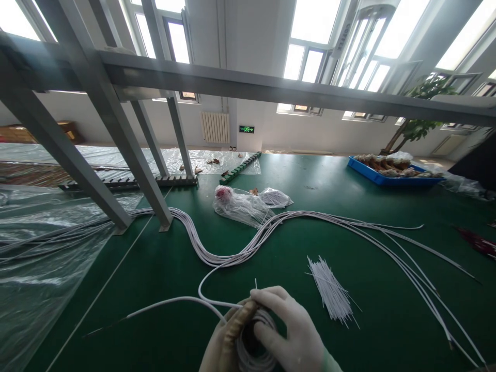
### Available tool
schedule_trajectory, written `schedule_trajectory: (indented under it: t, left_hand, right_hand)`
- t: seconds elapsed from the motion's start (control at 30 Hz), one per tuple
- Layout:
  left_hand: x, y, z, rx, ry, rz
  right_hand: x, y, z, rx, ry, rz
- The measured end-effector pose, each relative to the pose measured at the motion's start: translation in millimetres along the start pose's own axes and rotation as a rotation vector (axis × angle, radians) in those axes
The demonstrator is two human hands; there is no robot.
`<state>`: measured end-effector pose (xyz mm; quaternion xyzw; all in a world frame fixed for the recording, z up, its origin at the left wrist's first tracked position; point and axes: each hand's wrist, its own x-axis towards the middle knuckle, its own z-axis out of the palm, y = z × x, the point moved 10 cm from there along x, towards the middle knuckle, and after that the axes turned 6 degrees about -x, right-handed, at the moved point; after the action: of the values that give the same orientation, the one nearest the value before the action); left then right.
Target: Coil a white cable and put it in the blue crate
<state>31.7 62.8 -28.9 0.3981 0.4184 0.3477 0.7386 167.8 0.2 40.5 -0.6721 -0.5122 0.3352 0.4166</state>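
On the green felt table (310,248), both gloved hands (271,336) grip a coiled white cable (251,356).

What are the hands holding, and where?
Both hands, left and right, grip a coiled white cable around its loops, right fingers on top.

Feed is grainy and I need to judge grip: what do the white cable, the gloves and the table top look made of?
White cable: smooth plastic-looking sheath, bends in soft curves. Gloves: the right hand wears thin, whitish, rubber-like film; the left hand looks tan, material unclear. Table top: matte green, probably a rubber or felt mat, no glare.
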Motion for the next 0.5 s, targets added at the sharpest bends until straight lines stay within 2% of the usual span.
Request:
schedule_trajectory:
  t: [0.13, 0.2, 0.33, 0.43, 0.5]
  left_hand:
    - [-1.4, 1.6, 19.8, -0.056, -0.038, -0.039]
    - [-3.4, 2.7, 27.3, -0.115, -0.052, -0.119]
    - [-7.1, 3.0, 34.5, -0.216, -0.155, -0.358]
    - [-9.4, 1.1, 33.1, -0.248, -0.215, -0.485]
    - [-12.0, -1.9, 33.6, -0.274, -0.211, -0.531]
  right_hand:
    - [-4.8, -15.9, -5.7, -0.007, 0.098, -0.267]
    - [-9.2, -17.6, -8.2, -0.040, 0.170, -0.330]
    - [-15.5, -13.1, -13.1, -0.036, 0.301, -0.308]
    - [-15.6, -15.6, -15.2, -0.051, 0.316, -0.286]
    - [-11.6, -13.8, -19.3, -0.035, 0.303, -0.230]
